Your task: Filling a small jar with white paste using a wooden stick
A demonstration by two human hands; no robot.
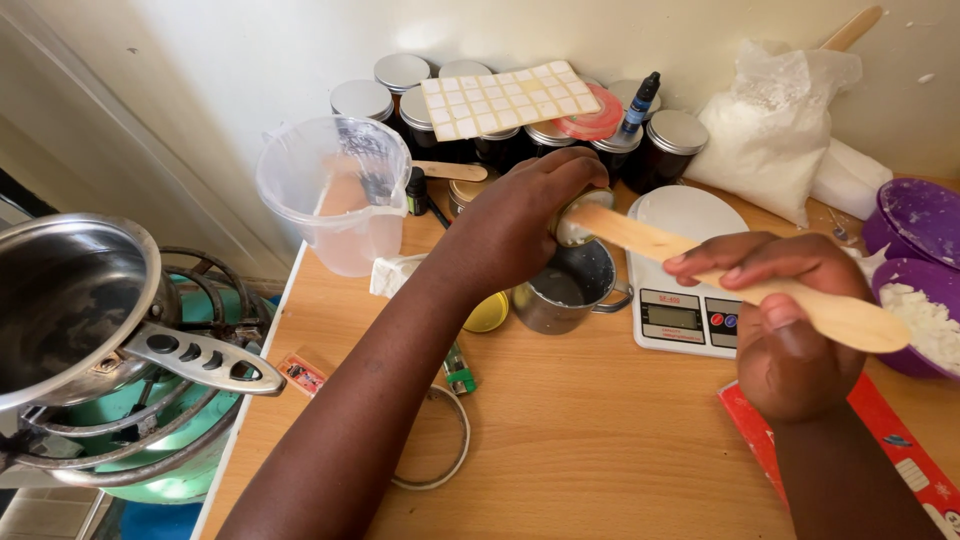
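Hands are working over a wooden table (pixel 600 440). Nearest, at about 4 o'clock, the right hand (pixel 790 320) is gripping a flat wooden stick (pixel 720 272); its fingers are clamped together around the wide end, and the stick is pointing toward 10 o'clock. Under this wrist a red box (pixel 905 455) is lying at the table edge. At 6 o'clock a thin ring (pixel 440 445) is lying flat, partly under the left forearm, and a small lighter (pixel 458 378) is lying just beside it.

Toward the middle, the left hand (pixel 510 225) is holding a small tin (pixel 572 225) tilted on its side, the fingers closed around it. The narrow end of the stick is touching the pale contents at the mouth of the tin. Right below the tin a small metal cup (pixel 565 290) is standing, with a yellow lid (pixel 488 315) at its left and a white kitchen scale (pixel 680 300) touching it on the right.

At 9 o'clock a steel pot (pixel 70 300) is sitting on a gas burner (pixel 200 400). Farther, at 11 o'clock, a clear plastic jug (pixel 335 190) is standing. At 12 o'clock dark jars with silver lids (pixel 400 80) are lined up against the wall, and at 1 o'clock a bag of white flakes (pixel 770 130) is leaning. At 3 o'clock purple bowls (pixel 915 215) are standing.
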